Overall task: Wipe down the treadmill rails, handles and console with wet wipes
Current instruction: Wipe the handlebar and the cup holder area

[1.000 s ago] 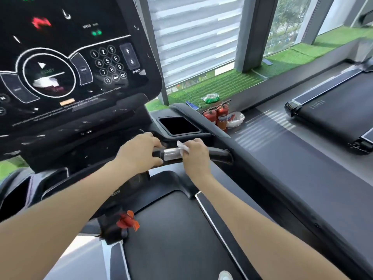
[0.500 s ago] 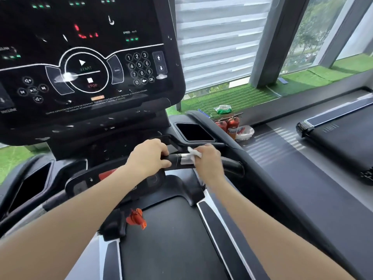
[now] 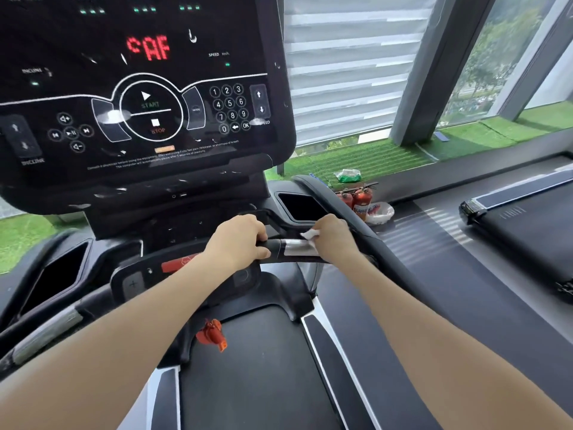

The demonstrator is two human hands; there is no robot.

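Head view: both hands curled round treadmill handle (image 3: 280,249), right hand (image 3: 333,240) seemingly pinching wipe (image 3: 310,234), left hand (image 3: 240,240) bare.

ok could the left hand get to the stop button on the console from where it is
Probably yes. The left hand grips the handle bar just below the console, and nothing lies between it and the stop button.

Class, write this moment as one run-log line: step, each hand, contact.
step: wiping handle | left hand: grips front handle bar | right hand: holds wet wipe on the bar's silver sensor | console: untouched
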